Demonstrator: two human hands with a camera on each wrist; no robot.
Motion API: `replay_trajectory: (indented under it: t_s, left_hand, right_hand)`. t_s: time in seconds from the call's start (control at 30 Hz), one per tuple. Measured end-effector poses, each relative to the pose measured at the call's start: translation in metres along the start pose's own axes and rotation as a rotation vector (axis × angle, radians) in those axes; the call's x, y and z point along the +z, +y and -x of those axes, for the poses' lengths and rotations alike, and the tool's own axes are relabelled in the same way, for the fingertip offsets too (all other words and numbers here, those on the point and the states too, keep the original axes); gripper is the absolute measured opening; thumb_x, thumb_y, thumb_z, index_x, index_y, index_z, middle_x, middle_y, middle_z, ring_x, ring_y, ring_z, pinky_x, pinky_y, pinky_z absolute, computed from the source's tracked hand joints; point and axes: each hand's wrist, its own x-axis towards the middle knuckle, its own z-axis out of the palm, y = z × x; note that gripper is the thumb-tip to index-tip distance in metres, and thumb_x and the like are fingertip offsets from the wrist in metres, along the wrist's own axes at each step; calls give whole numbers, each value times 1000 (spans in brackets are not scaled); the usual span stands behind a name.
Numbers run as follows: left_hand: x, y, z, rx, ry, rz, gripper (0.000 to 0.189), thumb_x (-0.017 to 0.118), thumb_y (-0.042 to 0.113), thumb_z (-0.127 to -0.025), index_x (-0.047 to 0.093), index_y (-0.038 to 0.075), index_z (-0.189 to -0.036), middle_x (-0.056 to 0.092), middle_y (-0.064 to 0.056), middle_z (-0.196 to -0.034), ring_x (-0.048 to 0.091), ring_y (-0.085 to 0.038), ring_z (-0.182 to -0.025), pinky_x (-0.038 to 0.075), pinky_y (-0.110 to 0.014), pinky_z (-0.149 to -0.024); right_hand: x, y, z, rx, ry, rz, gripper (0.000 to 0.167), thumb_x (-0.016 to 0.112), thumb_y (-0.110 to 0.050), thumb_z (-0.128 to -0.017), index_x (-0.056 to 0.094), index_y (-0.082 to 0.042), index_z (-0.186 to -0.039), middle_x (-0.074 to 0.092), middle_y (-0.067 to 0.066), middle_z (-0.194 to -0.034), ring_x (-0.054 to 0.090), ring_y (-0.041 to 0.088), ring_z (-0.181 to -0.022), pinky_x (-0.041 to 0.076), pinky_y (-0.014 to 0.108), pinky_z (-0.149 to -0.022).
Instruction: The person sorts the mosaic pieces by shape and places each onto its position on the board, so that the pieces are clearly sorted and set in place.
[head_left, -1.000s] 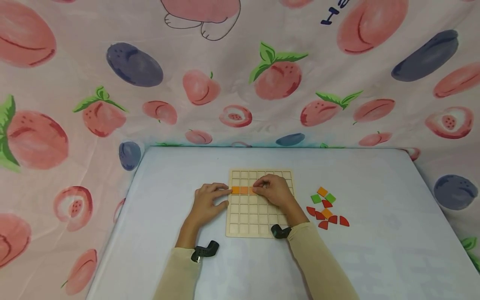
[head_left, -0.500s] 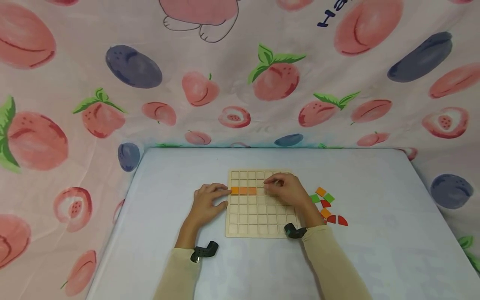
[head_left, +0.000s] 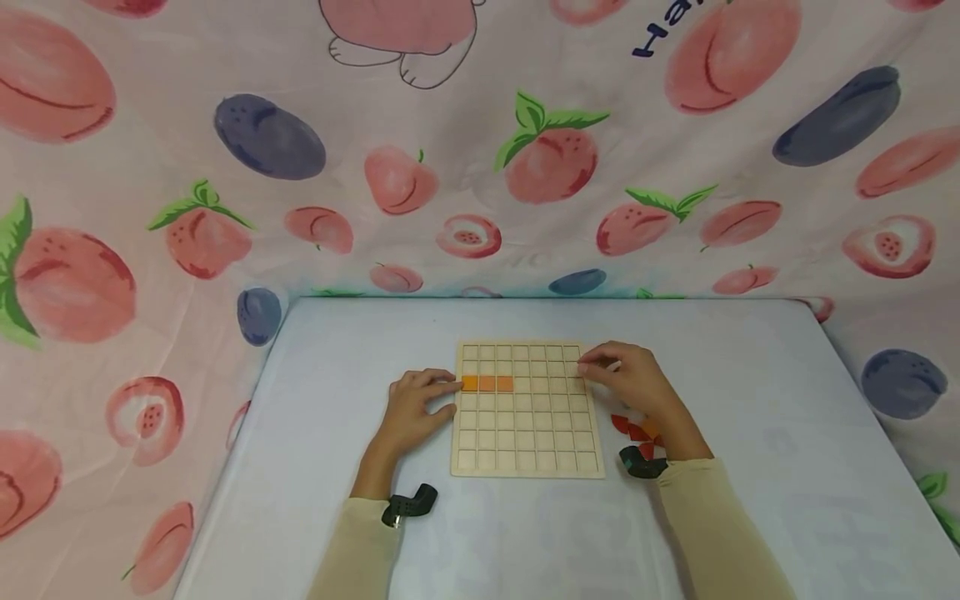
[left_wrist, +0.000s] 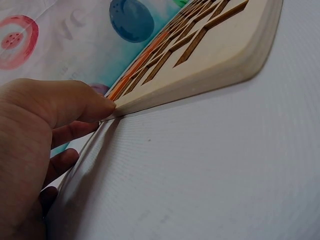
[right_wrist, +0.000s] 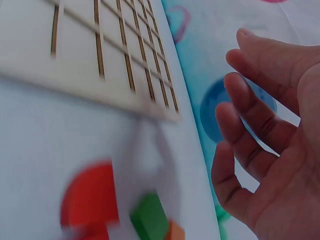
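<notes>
A square wooden grid board (head_left: 527, 462) lies on the table, and three orange square tiles (head_left: 487, 383) fill cells at the left end of one row. My left hand (head_left: 417, 408) rests at the board's left side, its fingertips touching the edge; the left wrist view shows a digit against the wooden rim (left_wrist: 200, 85). My right hand (head_left: 630, 379) is over the board's right edge with nothing held. In the right wrist view its fingers (right_wrist: 250, 120) are loosely bent and apart from the board. Beneath that arm lie red quarter-round pieces (head_left: 628, 429), partly hidden.
In the right wrist view a green piece (right_wrist: 150, 215), a red piece (right_wrist: 92, 195) and an orange piece (right_wrist: 175, 231) lie on the table beside the board. A fruit-print cloth (head_left: 480, 150) hangs behind the white table (head_left: 337, 333).
My right hand has moved right, from the third orange tile in the row to the board's right edge, leaving that tile in its cell. My left hand has stayed in place.
</notes>
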Motion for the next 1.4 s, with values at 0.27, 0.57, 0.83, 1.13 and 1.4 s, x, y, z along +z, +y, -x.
replay_trajectory:
  t_s: [0.27,0.57,0.83,1.13,1.4]
  left_hand:
    - [1,-1,0,5,6,3,34,75,25,-89,76,23,-123,67,4,-129,54,-23,-117,34,-50,-98]
    - [1,-1,0,0,8,0,34,75,25,-89,76,23,-122,68,4,-129,54,-22,-117,34,-50,-98]
    - [2,-2,0,6,4,-4,34,75,25,-89,76,23,-123,67,3,-130,54,-23,-117,34,-49,-98]
    - [1,-2,0,5,0,-4,34,75,25,-89,76,23,-123,67,3,-130,54,-23,-117,34,-51,-99]
    - [1,-1,0,1,-1,1,34,75,25,-89,76,23,-123,67,3,-130,54,-23,-118,34,-49,-97]
  right_hand:
    - [-21,27,12,126,17,102,27,71,-38,-95,76,-15,-109,71,8,-114,61,28,-105,55,40,-84]
    - [-34,52,21,223,20,172,33,70,-37,-95,74,-10,-113,66,16,-122,56,35,-112,49,57,-96]
    - [-36,67,26,215,28,222,35,76,-36,-91,75,-7,-110,65,20,-122,54,39,-115,46,60,-100]
    - [-36,72,26,202,41,244,33,79,-33,-89,76,-6,-108,65,22,-122,54,40,-113,47,59,-98]
    - [-34,76,25,213,32,254,30,78,-29,-89,78,-5,-108,64,23,-124,53,43,-117,44,62,-101]
